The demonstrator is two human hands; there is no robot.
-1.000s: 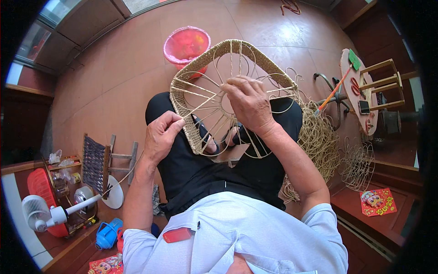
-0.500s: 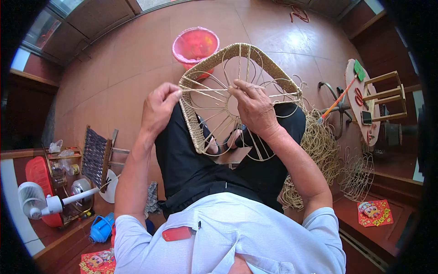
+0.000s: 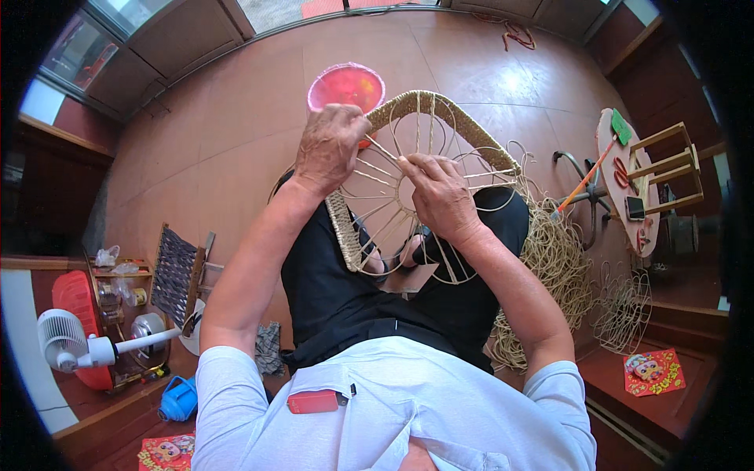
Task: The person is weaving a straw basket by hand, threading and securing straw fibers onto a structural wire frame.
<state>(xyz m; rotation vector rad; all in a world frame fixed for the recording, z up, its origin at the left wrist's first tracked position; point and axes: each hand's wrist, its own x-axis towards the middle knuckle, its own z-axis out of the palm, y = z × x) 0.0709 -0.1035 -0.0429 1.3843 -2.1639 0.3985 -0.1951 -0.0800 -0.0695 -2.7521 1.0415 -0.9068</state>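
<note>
A wire basket frame (image 3: pixel 343 228) rests across my knees, its outer band covered in woven tan straw cord. Inside it, looped wires and cord-wrapped spokes run to a small central ring. My left hand (image 3: pixel 331 145) is closed over the frame's far-left corner, pinching a strand of straw cord (image 3: pixel 382 149) that stretches toward the ring. Closed as well, my right hand (image 3: pixel 440 196) grips the frame beside the central ring, its thumb and fingertips at the strand's inner end. It hides part of the ring and the spokes behind it.
A large heap of loose straw cord (image 3: pixel 542 298) lies by my right knee, with bare wire frames (image 3: pixel 620 310) beyond. Past my knees stands a pink-lined bucket (image 3: pixel 345 86). At right, a low table (image 3: pixel 613 169) holds scissors and a stool; a white fan (image 3: pixel 67 341) is at left.
My left hand has moved right and away from me, from beside the frame's left edge to over its far-left corner, turning knuckles up. My right hand stays near the ring. The view shifts slightly.
</note>
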